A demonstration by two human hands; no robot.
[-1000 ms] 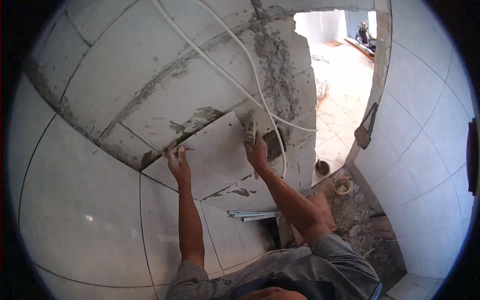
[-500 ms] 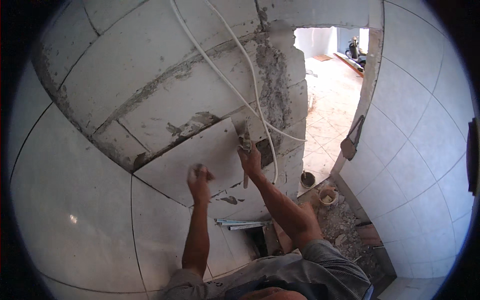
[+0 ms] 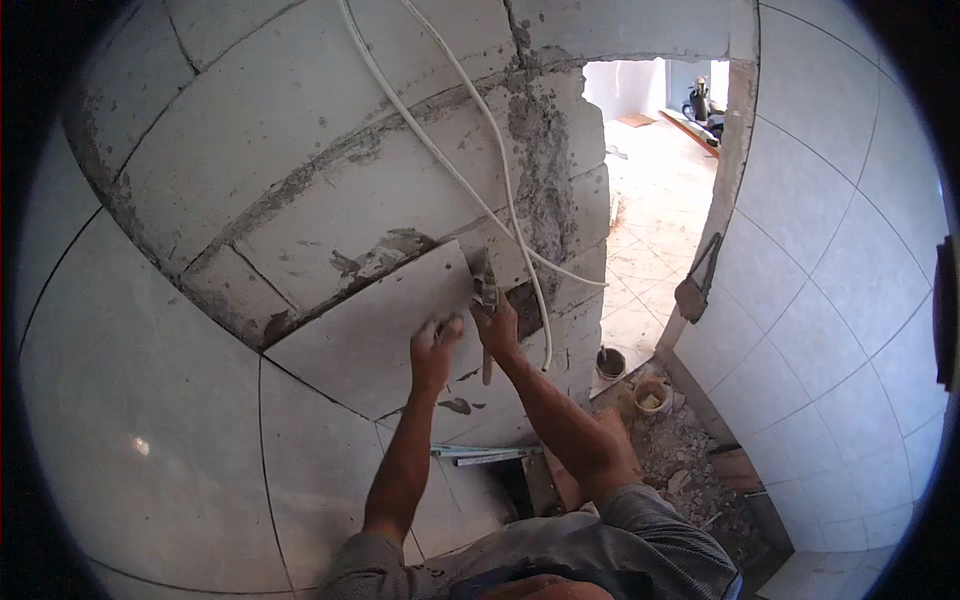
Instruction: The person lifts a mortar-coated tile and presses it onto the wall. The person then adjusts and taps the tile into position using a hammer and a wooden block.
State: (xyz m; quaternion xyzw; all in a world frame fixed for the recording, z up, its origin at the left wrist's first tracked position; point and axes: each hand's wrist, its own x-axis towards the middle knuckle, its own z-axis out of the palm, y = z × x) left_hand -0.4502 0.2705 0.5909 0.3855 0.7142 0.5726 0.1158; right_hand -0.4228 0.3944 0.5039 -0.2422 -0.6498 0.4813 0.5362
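Note:
A pale wall tile (image 3: 365, 325) sits against the unfinished wall, its upper edge tilted. In front of its right part is my left hand (image 3: 434, 350), its fingers curled; what they hold, if anything, I cannot make out. At the tile's right edge my right hand (image 3: 497, 325) is closed round a hand tool (image 3: 487, 366) with a slim light-coloured handle pointing down and a greyish head at the top. The tool's exact kind is unclear. A dark square recess (image 3: 522, 308) in the wall lies just right of that hand.
Two white cables (image 3: 440, 155) hang across the wall, ending near my right hand. A doorway (image 3: 655, 220) opens at the right. Below it stand a dark bucket (image 3: 611, 362) and a light bucket (image 3: 651, 396) beside rubble (image 3: 680, 460). Several thin strips (image 3: 480, 453) lie under the tile.
My left hand has moved right across the tile, close to my right hand. The right hand stays at the tile's edge with the tool; the view has shifted slightly.

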